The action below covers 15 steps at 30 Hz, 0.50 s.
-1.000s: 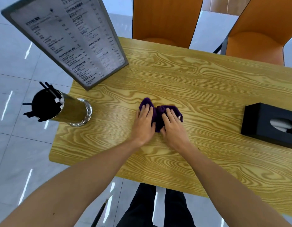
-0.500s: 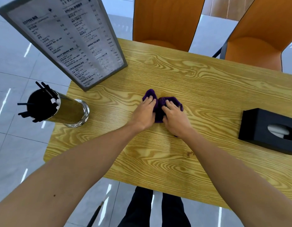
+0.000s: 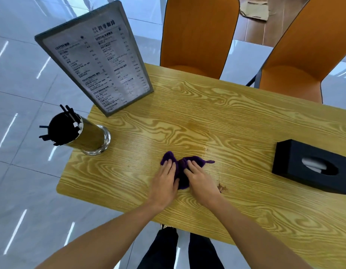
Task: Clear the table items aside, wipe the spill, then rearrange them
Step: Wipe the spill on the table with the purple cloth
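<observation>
A crumpled purple cloth (image 3: 181, 172) lies near the front middle of the wooden table (image 3: 236, 117). My left hand (image 3: 165, 182) presses on its left part and my right hand (image 3: 200, 180) on its right part, fingers lying over the fabric. A small brown spot of spill (image 3: 222, 187) shows just right of my right hand, and a faint damp patch (image 3: 195, 131) lies behind the cloth. A grey-framed menu stand (image 3: 99, 61) leans at the back left corner. A metal straw holder (image 3: 79, 133) stands at the left edge. A black tissue box (image 3: 312, 166) rests at the right.
Two orange chairs (image 3: 199, 33) (image 3: 308, 55) stand behind the table's far edge. The table's left edge and front edge drop to a glossy grey tiled floor (image 3: 22, 181). My legs (image 3: 180, 249) show below the front edge.
Both hands have pulled the purple cloth back toward the front edge of the table. The view has tilted up, showing more of the menu stand and chairs.
</observation>
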Motion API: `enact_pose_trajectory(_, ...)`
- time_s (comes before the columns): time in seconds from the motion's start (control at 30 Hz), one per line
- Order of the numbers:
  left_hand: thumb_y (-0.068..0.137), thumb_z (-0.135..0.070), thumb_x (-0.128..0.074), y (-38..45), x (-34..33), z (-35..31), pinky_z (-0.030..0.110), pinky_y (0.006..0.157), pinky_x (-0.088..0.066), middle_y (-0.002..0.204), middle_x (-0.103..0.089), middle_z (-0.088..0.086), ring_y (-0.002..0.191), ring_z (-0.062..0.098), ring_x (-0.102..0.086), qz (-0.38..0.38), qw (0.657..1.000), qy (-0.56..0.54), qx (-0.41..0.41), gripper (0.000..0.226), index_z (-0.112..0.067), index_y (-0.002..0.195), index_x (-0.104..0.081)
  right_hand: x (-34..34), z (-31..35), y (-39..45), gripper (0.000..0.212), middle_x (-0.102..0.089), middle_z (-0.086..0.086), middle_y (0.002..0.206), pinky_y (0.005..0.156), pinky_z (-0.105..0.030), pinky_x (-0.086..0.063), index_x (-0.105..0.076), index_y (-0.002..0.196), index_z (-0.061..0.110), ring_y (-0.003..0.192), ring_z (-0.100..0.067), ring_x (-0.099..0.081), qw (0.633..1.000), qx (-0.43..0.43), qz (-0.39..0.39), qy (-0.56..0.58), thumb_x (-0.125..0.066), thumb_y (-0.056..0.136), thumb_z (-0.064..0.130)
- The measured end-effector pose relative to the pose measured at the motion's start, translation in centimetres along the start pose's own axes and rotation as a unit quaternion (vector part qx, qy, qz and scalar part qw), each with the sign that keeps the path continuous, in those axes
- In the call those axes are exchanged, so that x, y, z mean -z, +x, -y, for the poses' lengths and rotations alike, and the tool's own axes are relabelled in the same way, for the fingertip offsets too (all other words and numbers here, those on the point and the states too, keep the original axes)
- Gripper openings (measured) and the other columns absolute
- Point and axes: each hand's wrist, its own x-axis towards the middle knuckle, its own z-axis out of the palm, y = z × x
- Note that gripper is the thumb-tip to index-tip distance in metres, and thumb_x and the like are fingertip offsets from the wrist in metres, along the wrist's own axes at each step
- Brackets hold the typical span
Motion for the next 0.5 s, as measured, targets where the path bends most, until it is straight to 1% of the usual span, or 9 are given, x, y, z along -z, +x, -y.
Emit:
enact_pose_trajectory(0.1,0.106,-0.029,-0.042,2.4,0.6,-0.1,0.034,0.127,-0.015,0.167,-0.021,0.014,0.156,0.026,-0.014,-0.017,1.0,-0.001,0.012,0.061,-0.003,0.158,-0.023,1.5,-0.4,2.9,0.06,-0.023,-0.016,0.167,0.122,-0.039,-0.031,-0.04,0.153,0.007,0.156,-0.028,-0.017,1.0,0.009,-0.008,-0.027,-0.059,0.096,0.009)
enact_pose_trajectory(0.17,0.107,-0.027,-0.041,4.6,1.3,-0.3,0.036,0.127,-0.015,0.167,-0.018,0.016,0.156,0.027,-0.011,-0.033,0.999,-0.012,0.026,0.061,0.0,0.158,-0.021,3.0,-0.5,5.4,0.057,-0.024,-0.017,0.166,0.124,-0.039,-0.025,-0.041,0.152,0.006,0.155,-0.03,-0.02,0.998,0.021,-0.025,-0.048,-0.057,0.097,0.01)
enact_pose_trajectory(0.23,0.106,-0.024,-0.042,7.1,2.3,-0.4,0.037,0.127,-0.016,0.167,-0.018,0.017,0.156,0.027,-0.01,-0.044,0.998,-0.024,0.037,0.06,0.0,0.158,-0.021,4.6,-0.9,8.0,0.054,-0.027,-0.018,0.165,0.124,-0.039,-0.022,-0.045,0.15,0.006,0.154,-0.031,-0.023,0.997,0.024,-0.041,-0.064,-0.057,0.098,0.011)
enact_pose_trajectory(0.33,0.104,-0.021,-0.047,11.4,4.0,-0.4,0.04,0.126,-0.017,0.166,-0.021,0.017,0.155,0.029,-0.015,-0.042,0.998,-0.024,0.038,0.061,-0.002,0.157,-0.024,6.8,-2.1,11.4,0.05,-0.034,-0.016,0.162,0.123,-0.04,-0.023,-0.051,0.145,0.009,0.151,-0.029,-0.029,0.996,0.02,-0.052,-0.072,-0.062,0.096,0.014)
enact_pose_trajectory(0.4,0.102,-0.02,-0.051,14.0,5.0,-0.6,0.041,0.125,-0.022,0.166,-0.023,0.017,0.155,0.03,-0.018,-0.033,0.999,-0.018,0.033,0.062,-0.004,0.157,-0.027,8.0,-3.1,13.1,0.048,-0.038,-0.013,0.16,0.121,-0.039,-0.024,-0.055,0.141,0.012,0.148,-0.027,-0.033,0.996,0.015,-0.053,-0.076,-0.065,0.094,0.017)
enact_pose_trajectory(0.5,0.102,-0.019,-0.052,17.0,5.8,-1.7,0.04,0.124,-0.024,0.167,-0.021,0.014,0.155,0.029,-0.016,-0.015,0.999,-0.025,0.022,0.062,-0.007,0.157,-0.027,9.6,-4.8,14.2,0.047,-0.038,-0.012,0.16,0.119,-0.039,-0.026,-0.056,0.138,0.013,0.148,-0.026,-0.034,0.996,0.004,-0.045,-0.083,-0.065,0.092,0.016)
